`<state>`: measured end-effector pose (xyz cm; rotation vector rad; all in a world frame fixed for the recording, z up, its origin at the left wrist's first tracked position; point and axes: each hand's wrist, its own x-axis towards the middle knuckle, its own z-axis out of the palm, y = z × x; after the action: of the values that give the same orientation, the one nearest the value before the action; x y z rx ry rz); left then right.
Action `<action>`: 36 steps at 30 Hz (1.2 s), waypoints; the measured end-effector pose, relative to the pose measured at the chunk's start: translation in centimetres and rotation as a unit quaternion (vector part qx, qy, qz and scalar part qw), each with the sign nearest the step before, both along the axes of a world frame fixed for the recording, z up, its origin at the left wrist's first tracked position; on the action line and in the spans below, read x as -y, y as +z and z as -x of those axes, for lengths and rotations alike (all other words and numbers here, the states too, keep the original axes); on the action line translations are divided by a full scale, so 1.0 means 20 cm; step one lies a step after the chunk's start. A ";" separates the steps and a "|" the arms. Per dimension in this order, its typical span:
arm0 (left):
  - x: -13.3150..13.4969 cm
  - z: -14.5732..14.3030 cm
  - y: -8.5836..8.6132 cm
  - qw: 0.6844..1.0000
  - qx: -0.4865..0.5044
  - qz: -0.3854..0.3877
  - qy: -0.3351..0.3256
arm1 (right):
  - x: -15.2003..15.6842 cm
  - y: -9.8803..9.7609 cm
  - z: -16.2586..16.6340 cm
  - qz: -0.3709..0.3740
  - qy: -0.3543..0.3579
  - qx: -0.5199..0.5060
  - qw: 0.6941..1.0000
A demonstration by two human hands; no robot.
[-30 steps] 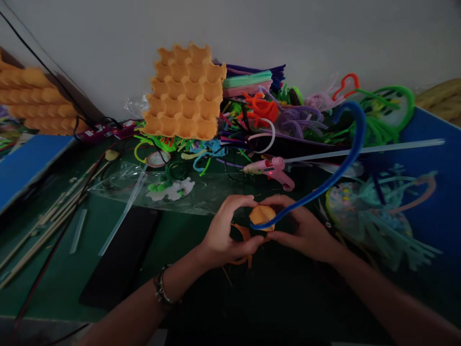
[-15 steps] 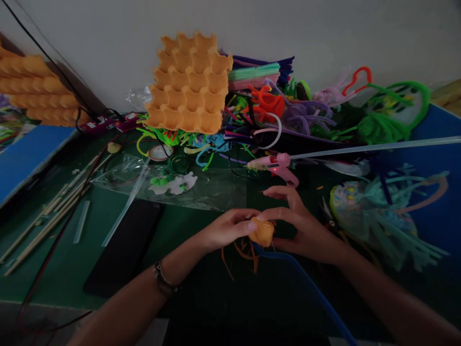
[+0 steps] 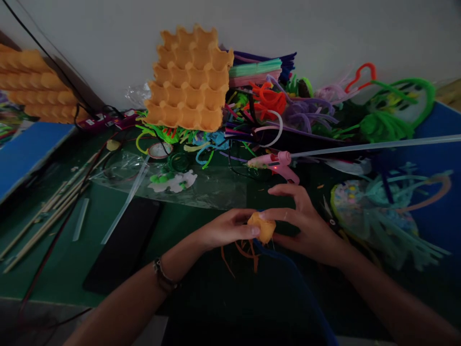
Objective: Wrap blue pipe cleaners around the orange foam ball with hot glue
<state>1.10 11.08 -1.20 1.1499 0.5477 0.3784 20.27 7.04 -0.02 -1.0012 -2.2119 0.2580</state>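
Head view, nearest first: your left hand (image 3: 226, 230) pinches a small orange piece (image 3: 262, 227) between thumb and forefinger, and your right hand (image 3: 306, 230) closes on its other side with forefinger and thumb, its remaining fingers spread loose above. The piece sits raised just above the green table (image 3: 72, 274), right in front of you, between the two hands. A blue pipe cleaner (image 3: 288, 269) runs from under it toward the bottom edge, and thin orange strips (image 3: 245, 252) dangle beneath.

To my eye this is fine shaping work on a soft, light thing. Press with the fingertips only, since a hard squeeze would likely crush it. Steady it with the left hand and let the right do the adjusting. Mind that the blue pipe cleaner does not snag the strips.

A flat black slab (image 3: 124, 245) lies left of your forearm. Beyond it are a bundle of wooden sticks (image 3: 46, 216) and a clear plastic bag (image 3: 201, 185). A pink glue gun (image 3: 275, 163), its red light on, lies just past your right fingers with a long glue stick (image 3: 378, 144) jutting out; stay clear of its nozzle. Farthest back, an orange egg tray (image 3: 189, 79) leans at the wall beside a heap of pipe cleaners (image 3: 306, 105).

Counted: two hands, one orange piece, one blue pipe cleaner, one black slab, one glue gun, one glue stick in it, one leaning tray. The sticks and the heap are too tangled to count.
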 end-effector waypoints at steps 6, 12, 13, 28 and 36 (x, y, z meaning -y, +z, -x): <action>-0.02 0.02 -0.01 0.998 0.036 0.026 0.039 | -0.02 0.07 -0.05 0.033 -0.014 -0.052 0.998; -0.07 0.06 -0.02 0.994 0.082 -0.001 0.078 | -0.04 0.08 -0.09 0.200 -0.007 -0.344 0.917; -0.07 0.07 -0.03 0.993 0.088 -0.002 0.083 | -0.04 0.08 -0.08 0.237 -0.025 -0.357 0.903; -0.09 0.06 -0.07 0.977 0.157 -0.017 0.142 | -0.10 0.07 -0.19 0.111 -0.218 -0.021 0.969; -0.08 0.05 -0.06 0.969 0.202 0.003 0.144 | -0.14 -0.03 -0.21 0.023 -0.336 -0.055 0.940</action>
<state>0.15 12.75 -2.42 0.9525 0.3547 0.8409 24.50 9.91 -0.67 -1.6508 -1.6484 0.0487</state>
